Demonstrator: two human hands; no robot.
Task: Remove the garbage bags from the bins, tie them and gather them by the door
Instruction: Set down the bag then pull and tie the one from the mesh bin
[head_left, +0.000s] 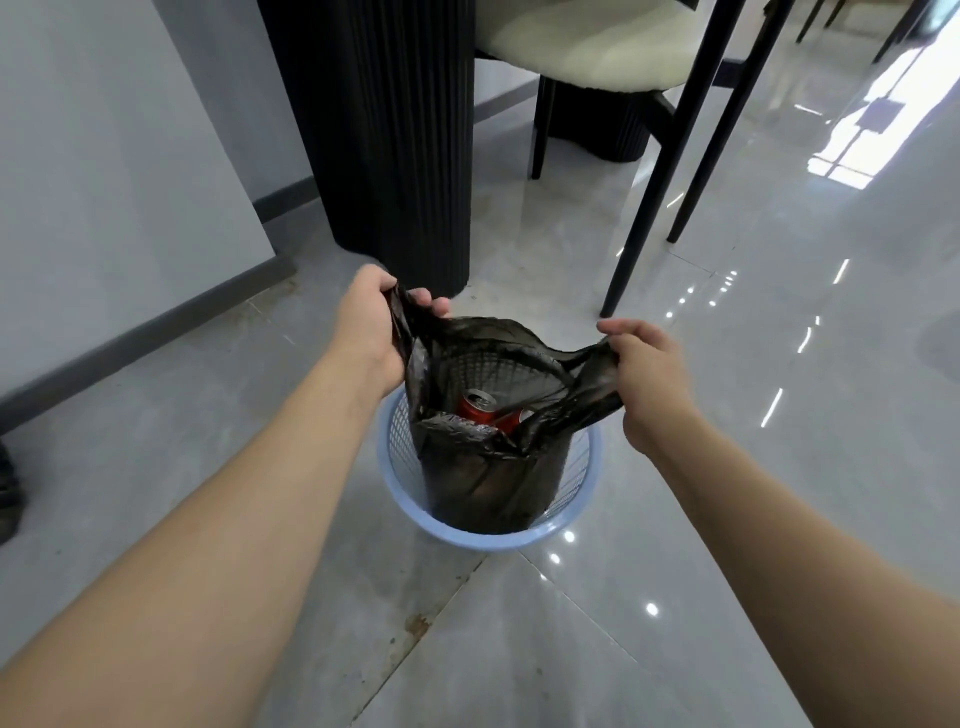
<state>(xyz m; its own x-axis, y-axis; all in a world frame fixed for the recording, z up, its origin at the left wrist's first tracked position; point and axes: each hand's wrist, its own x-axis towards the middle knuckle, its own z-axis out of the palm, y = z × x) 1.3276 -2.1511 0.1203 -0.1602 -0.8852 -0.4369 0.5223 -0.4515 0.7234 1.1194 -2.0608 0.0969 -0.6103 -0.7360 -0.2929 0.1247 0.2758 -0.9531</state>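
Observation:
A black garbage bag (488, 467) stands partly lifted out of a light blue mesh bin (582, 488) on the tiled floor. My left hand (371, 325) grips the bag's left handle flap at the top. My right hand (649, 374) grips the right flap, pulling the mouth wide. Inside the open bag lie a red drink can (475, 408) and a crumpled silvery wrapper (457, 428).
A black ribbed table pedestal (384, 145) rises just behind the bin. A cream-seated chair with thin black legs (660, 171) stands to the right rear. A grey wall with a dark skirting (135, 343) runs along the left. Glossy floor tiles spread to the right.

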